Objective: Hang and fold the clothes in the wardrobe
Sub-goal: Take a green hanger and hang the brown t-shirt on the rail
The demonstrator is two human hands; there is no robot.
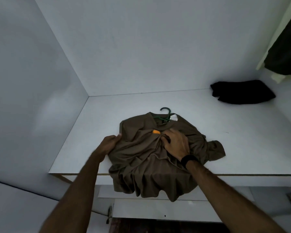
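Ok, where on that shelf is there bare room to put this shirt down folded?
Bare shelf lies right of the shirt, before the black garment; a narrower strip runs left of it. The middle is crowded: shirt, hanger, both hands.

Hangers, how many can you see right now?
1: a green hanger inside the brown shirt, its hook poking from the collar. Others may be hidden.

A crumpled olive-brown cotton shirt point(146, 158) on a green plastic hanger point(165, 113) lay on the white wardrobe shelf point(208, 132); the left hand point(110, 144) gripped its edge, and the right hand point(176, 142) bunched its middle.
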